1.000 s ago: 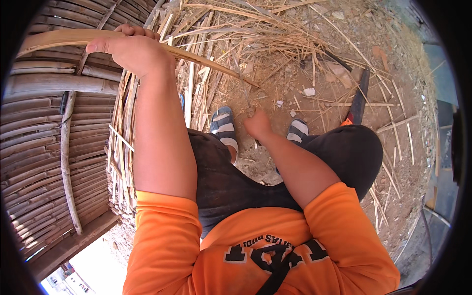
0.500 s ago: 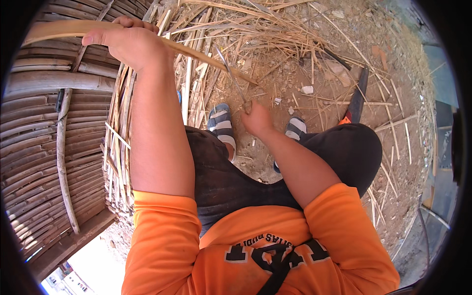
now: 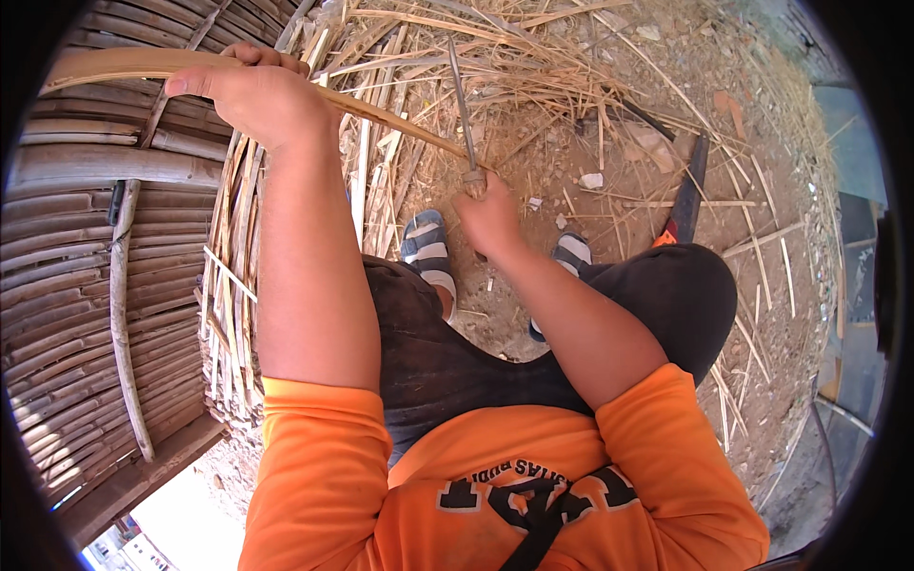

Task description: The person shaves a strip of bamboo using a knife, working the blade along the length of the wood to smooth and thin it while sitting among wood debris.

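Observation:
My left hand (image 3: 271, 100), raised at the upper left, is closed around a long pale bamboo strip (image 3: 395, 122). The strip slopes from the upper left down to the ground between my feet. My right hand (image 3: 490, 217), in front of my knees, grips a long thin-bladed knife (image 3: 461, 105) by its handle. The blade points away from me and crosses the strip near its lower end; whether they touch, I cannot tell.
A slatted bamboo wall (image 3: 67, 276) stands on the left, with bundled split strips (image 3: 231, 285) beside it. Bamboo shavings (image 3: 533, 67) litter the dirt ahead. A hand saw (image 3: 687, 195) lies near my right knee. My sandalled feet (image 3: 427, 238) are below the strip.
The knife has swung from slanting left to nearly straight ahead, and its blade is now farther from me. My right hand has shifted slightly left. My left hand stays on the strip.

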Action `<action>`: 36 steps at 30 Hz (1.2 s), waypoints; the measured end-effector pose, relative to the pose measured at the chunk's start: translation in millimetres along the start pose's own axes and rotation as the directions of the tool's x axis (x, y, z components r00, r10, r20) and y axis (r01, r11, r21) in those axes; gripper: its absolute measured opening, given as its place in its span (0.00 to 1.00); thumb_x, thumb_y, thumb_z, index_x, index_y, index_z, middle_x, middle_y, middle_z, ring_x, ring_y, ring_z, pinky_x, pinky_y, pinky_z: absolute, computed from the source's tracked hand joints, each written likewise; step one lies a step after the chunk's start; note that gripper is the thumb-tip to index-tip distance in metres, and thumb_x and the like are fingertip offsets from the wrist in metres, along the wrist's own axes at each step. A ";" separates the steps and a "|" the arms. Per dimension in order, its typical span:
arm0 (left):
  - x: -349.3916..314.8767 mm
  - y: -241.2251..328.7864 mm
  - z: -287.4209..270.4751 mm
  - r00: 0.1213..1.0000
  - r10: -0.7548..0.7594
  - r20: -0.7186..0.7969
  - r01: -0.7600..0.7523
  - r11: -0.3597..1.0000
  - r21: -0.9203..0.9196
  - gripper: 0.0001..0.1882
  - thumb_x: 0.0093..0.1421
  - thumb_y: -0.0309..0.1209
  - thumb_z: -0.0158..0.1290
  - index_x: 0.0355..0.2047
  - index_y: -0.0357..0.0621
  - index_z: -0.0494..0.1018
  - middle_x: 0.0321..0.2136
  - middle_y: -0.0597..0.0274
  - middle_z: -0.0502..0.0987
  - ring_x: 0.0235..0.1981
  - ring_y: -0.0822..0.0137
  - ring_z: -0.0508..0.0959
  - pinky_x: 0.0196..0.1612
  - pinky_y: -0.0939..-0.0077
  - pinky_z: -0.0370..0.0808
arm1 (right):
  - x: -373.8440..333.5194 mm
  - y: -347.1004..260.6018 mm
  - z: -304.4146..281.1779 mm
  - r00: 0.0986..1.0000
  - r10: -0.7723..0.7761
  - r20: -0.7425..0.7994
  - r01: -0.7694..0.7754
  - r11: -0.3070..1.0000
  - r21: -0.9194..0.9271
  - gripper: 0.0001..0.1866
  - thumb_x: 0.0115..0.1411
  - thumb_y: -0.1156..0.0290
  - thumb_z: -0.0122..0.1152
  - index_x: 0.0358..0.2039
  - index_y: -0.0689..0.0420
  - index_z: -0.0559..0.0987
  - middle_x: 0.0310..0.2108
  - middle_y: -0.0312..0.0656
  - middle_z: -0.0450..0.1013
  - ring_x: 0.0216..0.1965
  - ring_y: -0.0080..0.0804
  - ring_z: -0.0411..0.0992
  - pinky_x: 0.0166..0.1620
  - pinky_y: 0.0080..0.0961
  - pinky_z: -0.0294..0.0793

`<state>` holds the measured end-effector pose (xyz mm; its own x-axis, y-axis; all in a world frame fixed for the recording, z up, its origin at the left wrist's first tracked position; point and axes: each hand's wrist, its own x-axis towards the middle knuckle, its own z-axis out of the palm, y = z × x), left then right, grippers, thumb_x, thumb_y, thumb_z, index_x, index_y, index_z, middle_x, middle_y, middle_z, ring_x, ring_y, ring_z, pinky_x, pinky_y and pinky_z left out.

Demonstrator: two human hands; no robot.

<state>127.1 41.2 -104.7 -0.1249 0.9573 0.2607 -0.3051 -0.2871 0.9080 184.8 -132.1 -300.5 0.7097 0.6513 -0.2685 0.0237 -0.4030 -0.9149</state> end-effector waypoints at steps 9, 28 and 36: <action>-0.6 3.3 7.0 0.991 -0.081 -0.104 0.075 0.996 -0.057 0.43 0.59 0.76 0.16 0.23 0.47 0.55 0.15 0.69 0.53 0.19 0.69 0.48 0.24 0.77 0.52 | -3.4 121.0 10.4 0.968 0.249 0.040 -0.221 0.915 -0.338 0.23 0.51 0.65 0.63 0.45 0.68 0.76 0.38 0.61 0.77 0.41 0.56 0.77 0.44 0.42 0.76; 13.6 31.6 -7.3 0.987 0.148 0.068 -0.148 0.989 -0.013 0.40 0.66 0.69 0.18 0.28 0.43 0.61 0.20 0.63 0.61 0.21 0.69 0.57 0.26 0.75 0.59 | 9.8 84.4 15.1 0.934 0.227 0.276 -0.063 0.865 -0.498 0.26 0.49 0.64 0.62 0.47 0.67 0.78 0.45 0.62 0.76 0.50 0.56 0.75 0.53 0.40 0.75; 22.8 22.2 -15.0 0.982 0.182 0.041 -0.185 0.981 0.059 0.41 0.64 0.70 0.14 0.25 0.44 0.56 0.15 0.65 0.58 0.17 0.70 0.53 0.22 0.78 0.55 | 3.0 63.5 7.9 0.893 0.349 0.284 -0.260 0.916 -0.305 0.24 0.49 0.65 0.63 0.45 0.67 0.78 0.42 0.61 0.78 0.47 0.55 0.77 0.49 0.40 0.77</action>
<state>103.3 56.1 -83.6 -0.1400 0.8894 0.4351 -0.2210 -0.4564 0.8619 182.9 -150.6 -361.8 0.4418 0.6240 -0.6445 0.0520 -0.7351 -0.6760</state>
